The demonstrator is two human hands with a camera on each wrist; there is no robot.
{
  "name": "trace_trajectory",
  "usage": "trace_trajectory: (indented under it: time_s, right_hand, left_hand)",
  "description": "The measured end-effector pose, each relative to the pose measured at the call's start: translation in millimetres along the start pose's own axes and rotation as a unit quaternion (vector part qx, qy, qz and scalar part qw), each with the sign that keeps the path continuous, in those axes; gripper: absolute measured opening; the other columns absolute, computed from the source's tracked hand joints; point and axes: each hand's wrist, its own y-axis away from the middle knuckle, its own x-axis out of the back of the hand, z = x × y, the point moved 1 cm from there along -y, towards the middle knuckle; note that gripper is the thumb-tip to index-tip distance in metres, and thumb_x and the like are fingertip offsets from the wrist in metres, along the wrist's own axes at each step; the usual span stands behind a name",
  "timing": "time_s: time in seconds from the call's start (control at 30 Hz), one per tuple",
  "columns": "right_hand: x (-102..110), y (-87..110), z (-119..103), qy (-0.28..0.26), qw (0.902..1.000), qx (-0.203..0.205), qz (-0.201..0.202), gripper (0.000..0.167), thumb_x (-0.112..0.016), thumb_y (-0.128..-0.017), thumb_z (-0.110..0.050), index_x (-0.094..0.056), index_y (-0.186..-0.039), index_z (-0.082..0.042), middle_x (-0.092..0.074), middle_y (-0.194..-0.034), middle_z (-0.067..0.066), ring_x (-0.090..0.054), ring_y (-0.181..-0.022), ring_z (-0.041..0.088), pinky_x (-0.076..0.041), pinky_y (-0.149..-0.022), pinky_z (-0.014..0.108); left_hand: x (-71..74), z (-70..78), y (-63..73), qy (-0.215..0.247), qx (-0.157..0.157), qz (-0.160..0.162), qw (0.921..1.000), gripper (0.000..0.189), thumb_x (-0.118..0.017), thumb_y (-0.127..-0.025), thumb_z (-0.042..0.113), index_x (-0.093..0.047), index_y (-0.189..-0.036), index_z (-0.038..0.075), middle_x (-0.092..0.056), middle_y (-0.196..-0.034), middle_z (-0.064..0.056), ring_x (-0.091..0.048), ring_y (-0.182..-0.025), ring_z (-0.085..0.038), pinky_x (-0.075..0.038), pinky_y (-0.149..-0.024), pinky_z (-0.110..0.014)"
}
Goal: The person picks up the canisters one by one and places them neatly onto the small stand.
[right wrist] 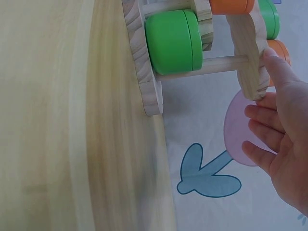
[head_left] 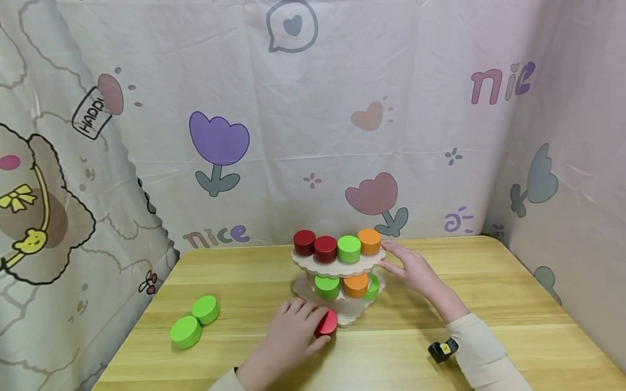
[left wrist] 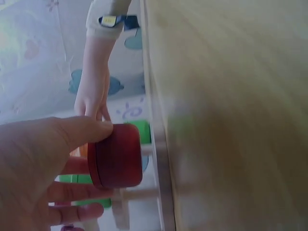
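Note:
A two-tier wooden stand (head_left: 337, 267) with scalloped edges stands on the table. In front of it, my left hand (head_left: 293, 331) grips a red cylinder block (left wrist: 118, 156) between thumb and fingers. My right hand (head_left: 415, 274) touches the right edge of the upper tier, fingers spread and fairly straight. That tier bears two dark red blocks (head_left: 325, 249), a green block (head_left: 349, 248) and an orange block (head_left: 369, 242). The lower tier holds a green block (head_left: 326, 287), another orange block (head_left: 355, 285) and one more green block (right wrist: 173, 42), partly hidden in the head view.
Two loose green blocks (head_left: 186, 332) lie touching each other at the table's left. A printed cloth (head_left: 313, 136) hangs behind the wooden table (head_left: 391, 358) and along both sides. A small black device (head_left: 442, 350) sits at the right sleeve.

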Motion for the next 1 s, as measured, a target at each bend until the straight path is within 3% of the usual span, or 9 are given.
trace_trajectory:
  time_s: [0.27,0.6,0.87,1.0]
  right_hand:
    - [-0.2,-0.4,-0.9,0.000,1.0000,-0.006,-0.003,0.057,-0.067,-0.091,-0.034,-0.053,-0.138,-0.003,-0.052,-0.143,0.017,-0.046,-0.135,0.039,-0.038,-0.109,0.057]
    - [0.1,-0.7,-0.5,0.000,0.9999,-0.010,-0.004,0.058,-0.066,-0.091,-0.035,-0.053,-0.138,-0.004,-0.052,-0.144,0.017,-0.045,-0.136,0.039,-0.037,-0.109,0.057]
    - [0.1,-0.6,-0.1,-0.002,0.9999,-0.012,-0.006,0.058,-0.066,-0.092,-0.035,-0.053,-0.139,-0.004,-0.051,-0.144,0.016,-0.045,-0.136,0.039,-0.037,-0.110,0.056]
    - [0.3,0.6,0.0,-0.002,0.9999,-0.012,-0.004,0.058,-0.066,-0.092,-0.036,-0.053,-0.139,-0.004,-0.052,-0.144,0.017,-0.045,-0.136,0.039,-0.037,-0.110,0.056]
  left_hand:
    - [-9.7,18.7,-7.6,-0.015,0.005,0.008,0.9998,0.049,-0.068,-0.084,0.055,-0.063,-0.122,0.024,-0.065,-0.109,0.008,-0.054,-0.102,-0.015,-0.041,-0.079,-0.033]
    - [-16.8,32.0,-16.7,-0.033,0.017,0.028,0.9989,0.046,-0.069,-0.083,0.055,-0.062,-0.117,0.025,-0.065,-0.108,0.007,-0.053,-0.097,-0.014,-0.038,-0.073,-0.029]
    - [-18.5,39.2,-22.7,-0.059,0.014,0.077,0.9952,0.041,-0.074,-0.078,0.055,-0.065,-0.108,0.029,-0.062,-0.103,0.003,-0.054,-0.091,-0.016,-0.040,-0.070,-0.029]
    - [-20.1,42.4,-26.0,-0.062,0.010,0.084,0.9945,0.038,-0.077,-0.076,0.051,-0.066,-0.106,0.031,-0.060,-0.099,0.004,-0.053,-0.087,-0.016,-0.038,-0.067,-0.028]
